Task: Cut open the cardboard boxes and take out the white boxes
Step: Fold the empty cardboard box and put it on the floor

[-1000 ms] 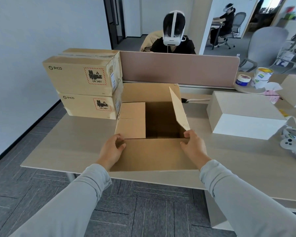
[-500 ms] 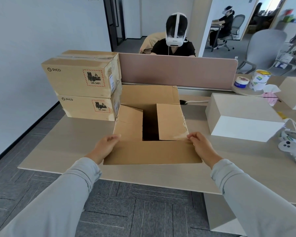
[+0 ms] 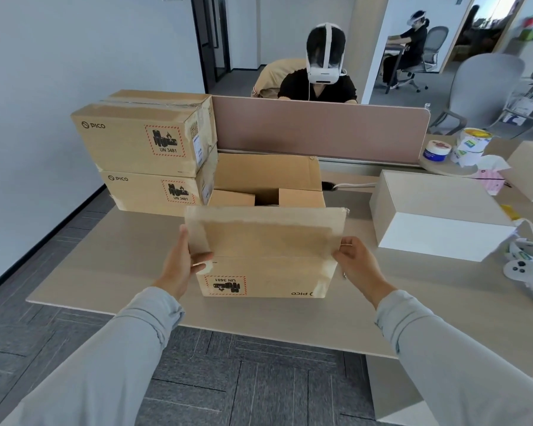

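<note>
Standing at the near edge of the counter (image 3: 111, 272), the opened cardboard box (image 3: 265, 250) shows its print upside down on the near wall: "PICO" at the right and a red-hatched battery label reading "UN 3481" at the left. Its near flap is raised upright, so most of the inside is hidden; only a dark slot shows between the two inner flaps, and its contents cannot be made out. The left hand (image 3: 182, 265) makes its grip on the flap's left edge, thumb on the near face and fingers behind it; the right hand (image 3: 356, 265) pinches the flap's right edge in the same way. Two sealed boxes (image 3: 145, 155) are stacked at the far left corner of the counter, just beside the opened one, each printed "PICO" with the same "UN 3481" label; the small side stickers are too fine to read. One white box (image 3: 437, 222) lies toward the right side of the counter, well apart from the opened box, with bare surface between them. A white controller (image 3: 523, 269) lies near the right edge, partly cut off, its strap writing illegible. Bare counter lies left of the opened box, up to the left edge. A pink divider panel (image 3: 320, 130) closes off the far edge.
</note>
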Tool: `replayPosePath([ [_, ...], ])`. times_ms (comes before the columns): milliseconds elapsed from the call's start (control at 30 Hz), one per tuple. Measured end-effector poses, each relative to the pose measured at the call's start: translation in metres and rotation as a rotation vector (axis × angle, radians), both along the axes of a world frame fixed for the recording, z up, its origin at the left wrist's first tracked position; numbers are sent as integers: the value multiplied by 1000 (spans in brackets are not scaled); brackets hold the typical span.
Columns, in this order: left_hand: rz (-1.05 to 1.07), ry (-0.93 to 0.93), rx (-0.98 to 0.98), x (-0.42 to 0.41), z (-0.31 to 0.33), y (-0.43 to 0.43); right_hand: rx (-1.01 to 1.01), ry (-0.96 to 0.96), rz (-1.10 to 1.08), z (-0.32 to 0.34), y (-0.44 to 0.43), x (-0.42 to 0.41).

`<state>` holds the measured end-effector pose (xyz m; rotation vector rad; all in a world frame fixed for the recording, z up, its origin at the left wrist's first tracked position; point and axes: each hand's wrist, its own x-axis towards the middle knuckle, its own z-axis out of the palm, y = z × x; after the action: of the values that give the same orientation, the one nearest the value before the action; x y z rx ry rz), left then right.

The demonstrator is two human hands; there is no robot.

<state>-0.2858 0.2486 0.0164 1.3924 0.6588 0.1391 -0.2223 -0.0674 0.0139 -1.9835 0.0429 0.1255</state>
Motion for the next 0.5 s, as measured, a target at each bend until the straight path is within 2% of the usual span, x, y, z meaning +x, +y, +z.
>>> replayPosePath([
  [267,0,189,778,13,0,-4,-158,-37,25,1,7,27],
  [367,-24,252,938,19,1,-5,-299,-113,30,5,18,36],
  [500,-131,247,1053,39,4,3,-615,-195,118,11,35,57],
])
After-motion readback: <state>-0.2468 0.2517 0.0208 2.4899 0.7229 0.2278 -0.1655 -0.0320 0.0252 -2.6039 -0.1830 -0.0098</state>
